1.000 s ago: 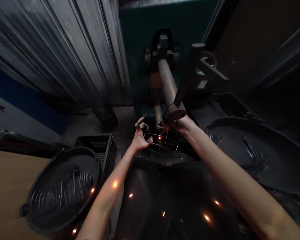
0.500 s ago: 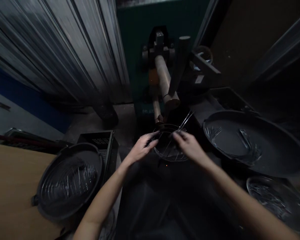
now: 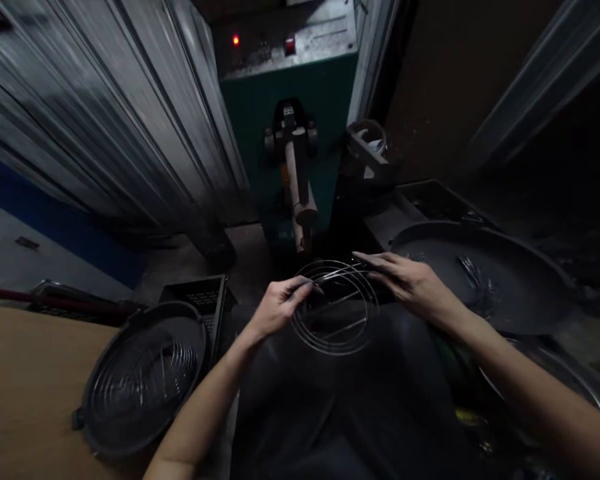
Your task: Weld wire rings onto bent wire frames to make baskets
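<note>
Head view: a green spot-welding machine [image 3: 327, 93] stands ahead of the person, its two projecting arms [image 3: 296, 173] reaching forward. A round wire frame [image 3: 347, 327] hangs just in front of and below those arm tips, apart from them, above a dark apron [image 3: 340, 397]. The left hand [image 3: 277, 307] has its grip closed on the frame's rim, thumb and fingers pinched, on the side nearest the machine. The right hand [image 3: 415, 283] lies at the opposite part of the rim, fingers stretched nearly flat with the thumb beneath and only a narrow gap between; whether that grip holds wire I cannot tell.

Left of the machine, nearer the person, a round black tray [image 3: 125, 433] carries wire rings [image 3: 130, 387], with a dark plastic crate [image 3: 197, 293] just beside it and a tan board [image 3: 25, 393] farther left. Right of the machine, a large dark tray [image 3: 530, 287] holds loose metal pieces [image 3: 470, 270]; the right hand and forearm cover its near left edge and partly hide another rim below. Corrugated metal sheeting [image 3: 95, 120] rises left of the machine, whose top panel shows a lit red lamp [image 3: 236, 41].
</note>
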### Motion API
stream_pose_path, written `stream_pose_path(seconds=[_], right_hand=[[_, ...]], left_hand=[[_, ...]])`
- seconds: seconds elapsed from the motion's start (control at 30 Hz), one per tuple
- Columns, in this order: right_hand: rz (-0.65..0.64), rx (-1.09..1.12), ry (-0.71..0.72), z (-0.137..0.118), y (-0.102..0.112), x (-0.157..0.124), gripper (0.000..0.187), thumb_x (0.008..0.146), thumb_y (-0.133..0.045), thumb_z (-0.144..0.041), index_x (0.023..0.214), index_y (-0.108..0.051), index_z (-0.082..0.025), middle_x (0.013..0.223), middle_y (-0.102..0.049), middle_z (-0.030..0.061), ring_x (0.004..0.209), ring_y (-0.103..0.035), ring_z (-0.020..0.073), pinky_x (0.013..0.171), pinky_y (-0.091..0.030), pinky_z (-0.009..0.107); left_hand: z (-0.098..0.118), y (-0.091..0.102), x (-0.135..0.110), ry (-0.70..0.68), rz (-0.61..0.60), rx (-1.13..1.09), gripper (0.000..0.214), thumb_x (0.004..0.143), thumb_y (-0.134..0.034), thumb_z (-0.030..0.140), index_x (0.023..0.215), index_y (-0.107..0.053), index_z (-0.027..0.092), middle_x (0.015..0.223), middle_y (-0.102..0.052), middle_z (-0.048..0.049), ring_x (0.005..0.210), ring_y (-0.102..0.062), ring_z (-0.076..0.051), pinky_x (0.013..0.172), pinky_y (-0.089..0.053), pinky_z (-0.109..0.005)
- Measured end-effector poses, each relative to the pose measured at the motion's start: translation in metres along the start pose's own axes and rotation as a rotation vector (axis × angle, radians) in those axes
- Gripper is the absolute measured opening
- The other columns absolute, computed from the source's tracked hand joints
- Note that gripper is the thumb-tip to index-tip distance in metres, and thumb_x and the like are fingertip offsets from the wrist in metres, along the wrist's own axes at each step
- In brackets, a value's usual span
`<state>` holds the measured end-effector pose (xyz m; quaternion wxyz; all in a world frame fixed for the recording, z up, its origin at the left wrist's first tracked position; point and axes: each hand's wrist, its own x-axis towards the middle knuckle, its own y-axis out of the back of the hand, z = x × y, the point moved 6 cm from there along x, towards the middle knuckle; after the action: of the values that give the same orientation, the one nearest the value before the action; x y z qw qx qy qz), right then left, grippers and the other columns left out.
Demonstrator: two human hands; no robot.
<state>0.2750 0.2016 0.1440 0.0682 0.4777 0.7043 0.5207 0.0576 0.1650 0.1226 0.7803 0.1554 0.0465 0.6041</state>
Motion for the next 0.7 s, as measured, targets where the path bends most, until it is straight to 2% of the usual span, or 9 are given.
stream_pose_path(seconds=[0.07,0.13,0.23,0.33,0.4,0.47,0.53,0.6,0.7], right_hand=[[-0.022,0.038,-0.044,-0.010,0.001,0.002,0.033,0.093,-0.042,-0.037,0.111,-0.066,-0.024,0.101,-0.069,0.0058,0.088,-0.066,0.0200,0.078,-0.052,0.032],[0.004,-0.005,-0.087,-0.020,-0.002,-0.006,0.033,0.093,-0.042,-0.039,0.101,-0.068,-0.022,0.096,-0.070,0.0065,0.085,-0.067,0.0220,0.078,-0.052,0.034],[-0.041,-0.186,-0.106,-0.026,-0.016,-0.029,0.039,0.095,-0.035,-0.038,0.102,-0.067,-0.018,0.093,-0.071,0.0093,0.077,-0.068,0.0248,0.068,-0.054,0.036],[-0.174,-0.390,-0.090,-0.019,-0.041,-0.052,0.040,0.096,-0.032,-0.032,0.112,-0.063,-0.013,0.099,-0.070,0.0119,0.071,-0.068,0.0255,0.055,-0.051,0.035],[-0.274,-0.477,-0.109,-0.010,-0.057,-0.064,0.037,0.095,-0.034,-0.026,0.117,-0.060,-0.012,0.105,-0.068,0.0122,0.072,-0.068,0.0246,0.053,-0.051,0.032],[-0.370,-0.526,-0.152,-0.001,-0.071,-0.073,0.037,0.094,-0.035,-0.020,0.122,-0.057,-0.013,0.108,-0.067,0.0116,0.073,-0.068,0.0233,0.053,-0.050,0.030],[-0.444,-0.554,-0.190,0.005,-0.080,-0.079,0.040,0.092,-0.035,-0.015,0.128,-0.053,-0.013,0.111,-0.066,0.0120,0.072,-0.068,0.0230,0.053,-0.050,0.030],[-0.490,-0.565,-0.206,0.008,-0.086,-0.083,0.045,0.090,-0.036,-0.013,0.133,-0.049,-0.012,0.111,-0.066,0.0134,0.071,-0.067,0.0236,0.054,-0.051,0.032],[-0.535,-0.551,-0.206,0.009,-0.090,-0.084,0.050,0.087,-0.036,-0.010,0.137,-0.043,-0.011,0.108,-0.065,0.0159,0.071,-0.067,0.0244,0.055,-0.051,0.033]], left_hand=[[0.011,0.012,0.003,0.020,0.012,0.000,0.037,0.087,-0.051,0.044,0.087,-0.071,0.013,0.082,-0.067,-0.0040,0.075,-0.058,-0.013,0.070,-0.044,-0.021],[0.011,0.018,0.006,0.103,-0.026,-0.039,0.039,0.084,-0.053,0.048,0.086,-0.070,0.012,0.071,-0.062,-0.0024,0.061,-0.051,-0.009,0.058,-0.040,-0.020],[-0.011,0.009,0.005,0.280,-0.184,-0.187,0.046,0.081,-0.055,0.053,0.088,-0.068,0.009,0.054,-0.044,0.0031,0.046,-0.033,-0.005,0.045,-0.025,-0.018],[-0.046,-0.014,0.000,0.339,-0.311,-0.223,0.050,0.085,-0.048,0.055,0.093,-0.067,0.009,0.049,-0.033,0.0062,0.044,-0.029,-0.005,0.045,-0.025,-0.018],[-0.069,-0.028,-0.005,0.287,-0.290,-0.047,0.049,0.090,-0.040,0.052,0.097,-0.067,0.012,0.052,-0.042,0.0038,0.047,-0.039,-0.007,0.048,-0.031,-0.018],[-0.085,-0.036,-0.009,0.166,-0.199,0.282,0.043,0.094,-0.038,0.044,0.107,-0.065,0.015,0.067,-0.058,-0.0012,0.061,-0.053,-0.010,0.058,-0.040,-0.020],[-0.092,-0.044,-0.015,0.038,-0.127,0.652,0.037,0.095,-0.038,0.035,0.121,-0.059,0.017,0.084,-0.065,-0.0052,0.076,-0.060,-0.013,0.067,-0.044,-0.021],[-0.098,-0.052,-0.020,-0.028,-0.135,0.945,0.040,0.096,-0.035,0.028,0.132,-0.050,0.018,0.086,-0.065,-0.0073,0.077,-0.063,-0.015,0.066,-0.046,-0.022],[-0.104,-0.060,-0.021,-0.034,-0.228,1.180,0.046,0.095,-0.030,0.018,0.140,-0.040,0.016,0.078,-0.062,-0.0064,0.066,-0.063,-0.014,0.058,-0.046,-0.021]])
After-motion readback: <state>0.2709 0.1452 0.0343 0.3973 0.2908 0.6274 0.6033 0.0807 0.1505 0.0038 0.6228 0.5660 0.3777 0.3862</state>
